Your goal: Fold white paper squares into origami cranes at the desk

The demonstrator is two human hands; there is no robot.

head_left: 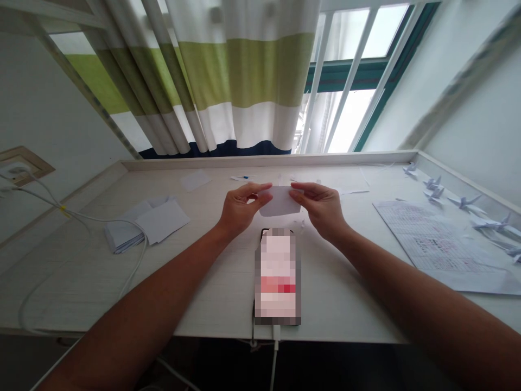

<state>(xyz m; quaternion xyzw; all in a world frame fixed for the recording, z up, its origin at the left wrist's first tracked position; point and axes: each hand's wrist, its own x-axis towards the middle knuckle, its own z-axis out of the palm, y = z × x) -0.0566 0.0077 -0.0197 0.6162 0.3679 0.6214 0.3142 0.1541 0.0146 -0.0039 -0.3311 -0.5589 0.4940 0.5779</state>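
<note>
Between my two hands a small piece of white paper (pixel 280 202) is held up over the desk. My left hand (pixel 243 207) pinches its left edge between thumb and fingers. At the right edge, my right hand (pixel 323 205) grips it the same way. Just below the paper lies a phone (pixel 278 274) with a blurred screen, a white charging cable (pixel 275 345) running from its lower end. Tiny paper scraps (pixel 302 223) are scattered near my right hand.
A stack of white paper sheets (pixel 146 222) lies left, beside a white cable (pixel 140 231). On the right are a written sheet (pixel 439 244) and several folded paper cranes (pixel 466 202). A pen-like item (pixel 244 177) lies near the back ledge (pixel 228 163) of the desk.
</note>
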